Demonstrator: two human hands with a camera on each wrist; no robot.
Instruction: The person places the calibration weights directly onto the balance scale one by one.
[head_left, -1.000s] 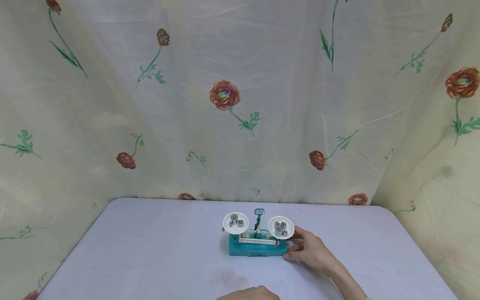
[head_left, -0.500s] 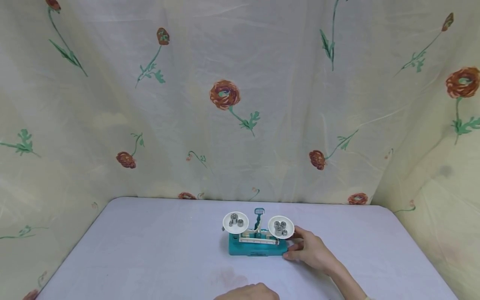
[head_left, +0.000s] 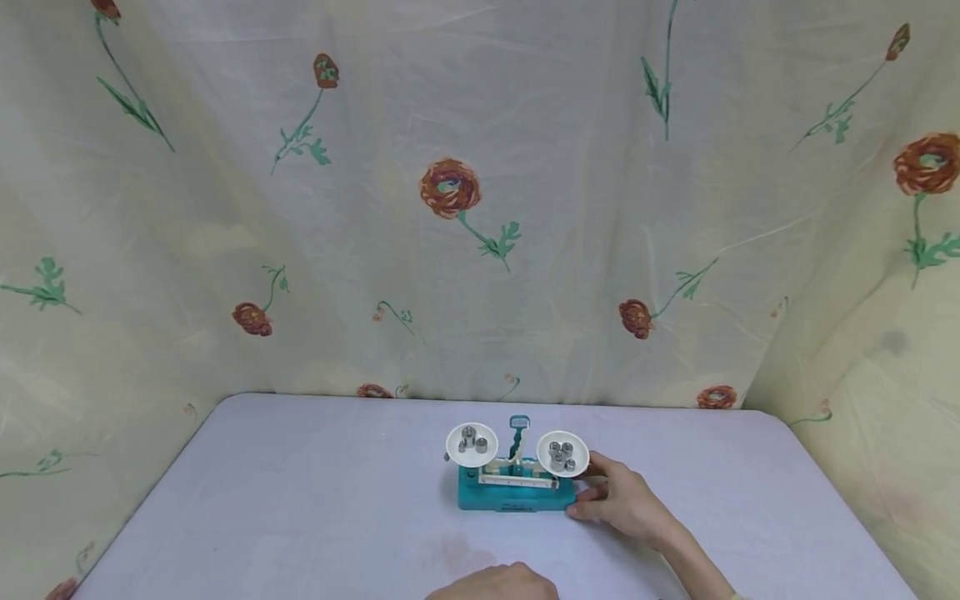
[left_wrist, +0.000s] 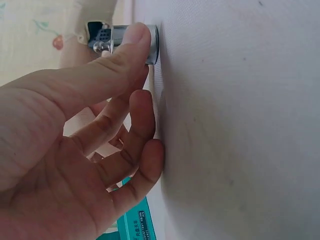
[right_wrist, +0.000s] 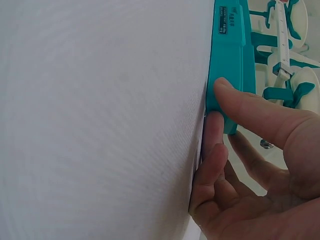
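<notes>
A teal balance scale (head_left: 517, 498) with two white pans stands toward the back of the table. Small metal weights (head_left: 470, 437) sit on its left pan (head_left: 491, 454), and several more weights (head_left: 561, 456) on its right pan (head_left: 542, 446). My right hand (head_left: 628, 500) grips the right end of the base; in the right wrist view its thumb (right_wrist: 250, 107) presses the front face. At the lower edge is my left hand (head_left: 498, 585), whose thumb and a finger pinch a shiny knobbed metal weight (left_wrist: 154, 45) on the tabletop. The head view hides this weight.
The table (head_left: 300, 500) has a pale cloth over it, with a faint stain in front of the scale. A flower-printed curtain (head_left: 555, 250) encloses the back and both sides.
My left hand has edged slightly forward. The right hand keeps its hold, and the scale stays in place.
</notes>
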